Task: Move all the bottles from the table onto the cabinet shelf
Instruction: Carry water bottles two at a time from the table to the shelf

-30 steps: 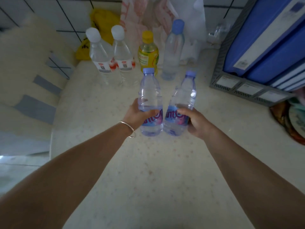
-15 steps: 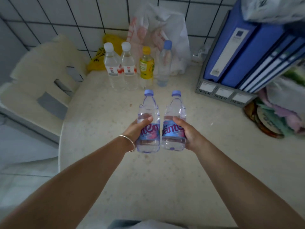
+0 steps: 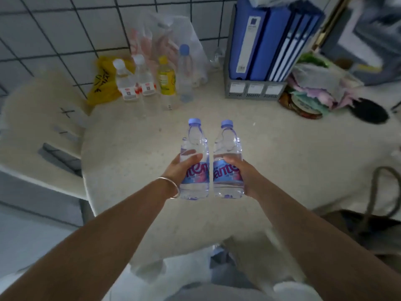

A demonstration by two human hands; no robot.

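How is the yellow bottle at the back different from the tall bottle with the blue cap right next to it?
The yellow bottle is shorter; the tall blue-capped bottle rises well above it. The yellow bottle has a yellow cap and a yellow label round its body; the tall one has a blue cap and looks clear, with no label that I can make out. Both stand upright on the table by the tiled wall, and no hand touches either.
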